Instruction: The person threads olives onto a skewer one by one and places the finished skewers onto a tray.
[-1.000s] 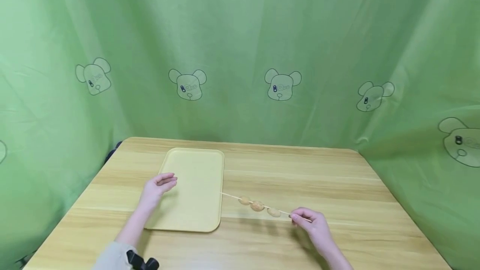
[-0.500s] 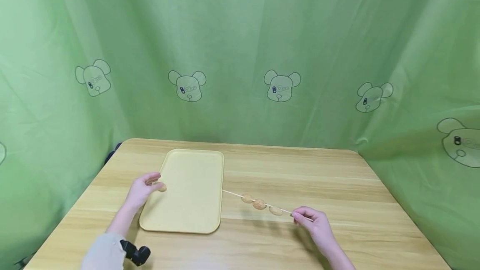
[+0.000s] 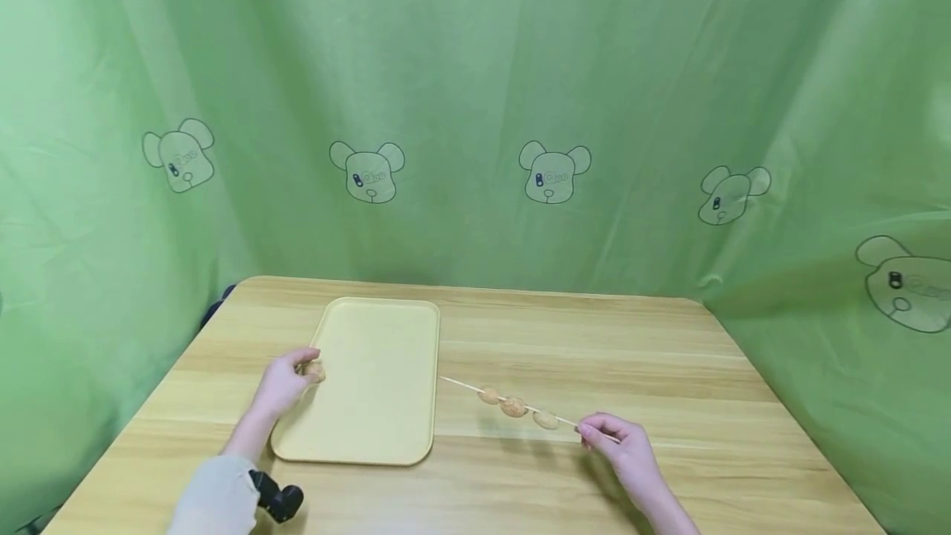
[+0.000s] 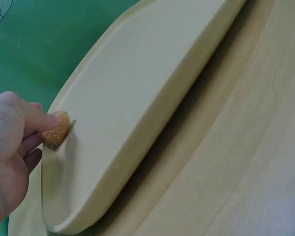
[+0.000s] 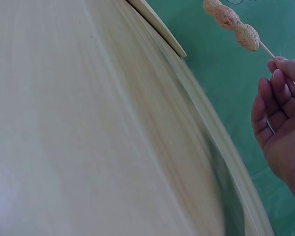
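My left hand is at the left edge of a pale yellow tray. Its thumb and fingers pinch a brown, rough-skinned oval piece, which sits low by the tray's rim; whether it touches the tray I cannot tell. On the right, my right hand grips the end of a thin wooden skewer between thumb and fingers. Three similar tan pieces are threaded along the skewer, which is raised above the table. Its bare tip points left toward the tray's right edge.
The tray lies flat on the left half of a wood-grain table. A green curtain with bear-head drawings surrounds the table at the back and sides. A black device is on the left wrist.
My left hand has moved left from above the tray to its left edge, and the oval piece in its fingers has come into sight. My right hand and the skewer have barely shifted.
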`<state>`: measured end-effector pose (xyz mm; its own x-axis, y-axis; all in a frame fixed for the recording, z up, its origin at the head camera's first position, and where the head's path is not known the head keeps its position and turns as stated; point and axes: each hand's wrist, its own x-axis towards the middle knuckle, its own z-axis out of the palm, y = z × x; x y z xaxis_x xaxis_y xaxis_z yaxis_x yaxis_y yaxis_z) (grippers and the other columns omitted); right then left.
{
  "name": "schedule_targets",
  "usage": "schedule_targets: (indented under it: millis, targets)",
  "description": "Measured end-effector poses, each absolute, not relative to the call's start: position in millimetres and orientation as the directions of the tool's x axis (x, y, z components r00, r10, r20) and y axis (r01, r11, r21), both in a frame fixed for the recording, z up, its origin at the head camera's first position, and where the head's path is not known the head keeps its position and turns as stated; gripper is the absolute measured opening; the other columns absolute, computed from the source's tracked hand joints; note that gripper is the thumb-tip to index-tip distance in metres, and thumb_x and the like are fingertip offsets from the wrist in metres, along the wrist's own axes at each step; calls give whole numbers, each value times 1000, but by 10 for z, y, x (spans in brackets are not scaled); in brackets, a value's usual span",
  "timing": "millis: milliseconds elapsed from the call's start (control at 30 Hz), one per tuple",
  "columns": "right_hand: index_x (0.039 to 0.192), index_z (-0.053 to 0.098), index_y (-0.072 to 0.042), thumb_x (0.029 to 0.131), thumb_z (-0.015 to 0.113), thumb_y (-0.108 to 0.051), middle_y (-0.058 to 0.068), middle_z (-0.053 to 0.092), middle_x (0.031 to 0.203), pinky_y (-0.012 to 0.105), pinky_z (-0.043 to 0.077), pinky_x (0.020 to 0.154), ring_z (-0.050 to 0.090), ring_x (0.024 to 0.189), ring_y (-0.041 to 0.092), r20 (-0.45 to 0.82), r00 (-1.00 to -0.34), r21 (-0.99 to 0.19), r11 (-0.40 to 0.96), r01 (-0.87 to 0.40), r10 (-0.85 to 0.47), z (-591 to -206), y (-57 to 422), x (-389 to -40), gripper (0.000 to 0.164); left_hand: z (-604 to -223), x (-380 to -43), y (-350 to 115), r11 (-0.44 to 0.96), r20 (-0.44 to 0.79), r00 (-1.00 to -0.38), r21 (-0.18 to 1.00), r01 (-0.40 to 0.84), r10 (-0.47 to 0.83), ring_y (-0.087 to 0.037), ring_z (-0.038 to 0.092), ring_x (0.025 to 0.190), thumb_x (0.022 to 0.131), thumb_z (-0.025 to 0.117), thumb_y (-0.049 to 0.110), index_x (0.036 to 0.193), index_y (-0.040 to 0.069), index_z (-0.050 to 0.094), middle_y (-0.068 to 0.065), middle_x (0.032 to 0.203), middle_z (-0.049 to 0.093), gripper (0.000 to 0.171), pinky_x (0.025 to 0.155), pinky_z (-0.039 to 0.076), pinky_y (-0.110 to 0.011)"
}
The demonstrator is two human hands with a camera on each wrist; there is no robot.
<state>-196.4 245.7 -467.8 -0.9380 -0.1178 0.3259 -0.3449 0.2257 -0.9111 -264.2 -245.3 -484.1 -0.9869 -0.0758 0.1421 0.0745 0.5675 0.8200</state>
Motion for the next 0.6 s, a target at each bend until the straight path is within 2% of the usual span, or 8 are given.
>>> schedule_targets:
  millis: [300,600]
  targets:
    - [81,61,13,85,61,2,6,60,67,21,46,63,56,67,9,312,-945,-918,227,-326,-95,-4694,2438,-1955,12,-4853,-2628,-2412,645,171,-983,760,86,-71,-43,48,114,83,62,-1,114,-10,58,-28,115,57,32,99,37,-51]
    - [81,60,14,85,60,2,9,60,68,21,46,65,56,68,11,311,-945,-918,227,-325,-96,-4697,2446,-1941,12,-4891,-2643,-2407,667,200,-976,739,96,-81,-39,56,103,81,67,5,109,-8,61,-23,106,63,31,92,43,-50]
